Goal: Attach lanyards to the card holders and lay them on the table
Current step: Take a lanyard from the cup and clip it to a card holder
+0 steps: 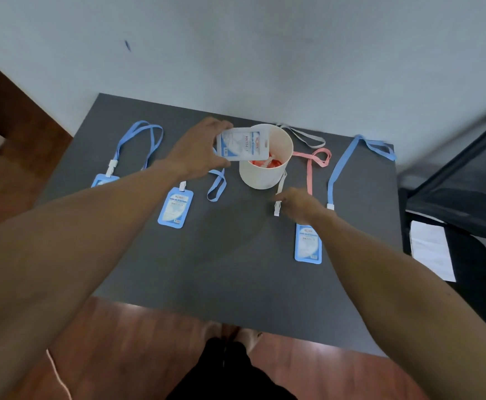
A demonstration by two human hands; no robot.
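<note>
1. Left hand [198, 151] grips a white plastic card holder [240, 145] over the cream round tub's [265, 174] rim.
2. Right hand [301, 206] pinches a white lanyard clip [277, 209] above the dark grey counter [221, 255], whose near half lies bare.

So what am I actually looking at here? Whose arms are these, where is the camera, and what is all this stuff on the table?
There is no machine here: these are a person's two bare arms, filmed by a single wide-angle camera worn on the head, looking down at a dark table. The left hand holds a white card holder over the rim of a white cup, which has something red inside. The right hand pinches the clip end of a white lanyard. Three blue card holders lie on the table: one far left, one in the middle, and one on the right, partly under the right wrist. The left two plainly have blue lanyards clipped on. A pink lanyard and another blue lanyard lie on the right.
</note>
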